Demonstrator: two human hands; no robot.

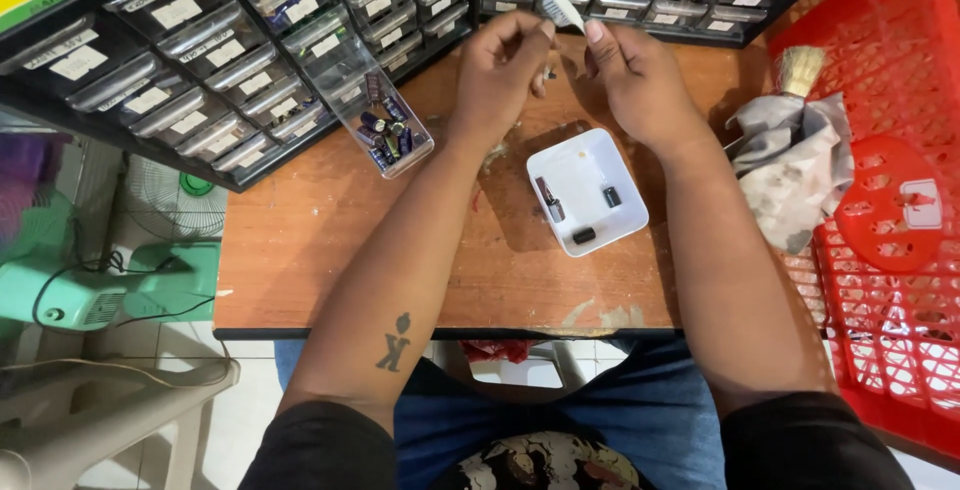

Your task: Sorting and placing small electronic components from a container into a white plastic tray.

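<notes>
Right now the cleaning looks to be in hand: the right hand point(640, 75) grips a small white brush point(566, 10) by its handle, bristles tipped up toward the drawers, while the left hand point(505, 65) is pinched shut on something tiny and dark, likely a small part point(549, 75), held just under the brush over the far edge of the bench point(330, 240). I'd judge the part is being scrubbed, and the next move calls for a steady pinch and short light strokes, then setting it down without flicking it away. Below the hands sits a white tray point(587, 155) with three dark parts lying apart in it. To the left a clear drawer point(360, 100), pulled out of the cabinet point(150, 80), rests tilted on the bench with capacitors point(385, 135) heaped at its near end. More drawer units line the back. To the right lie a stained rag point(790, 165) with a paintbrush point(800, 68) poking out, touching a red crate point(890, 330). The wooden top is scuffed and paint-marked. Beyond its left edge there is a tiled floor, a pale green fan point(110, 290) and a white plastic chair point(110, 400).
</notes>
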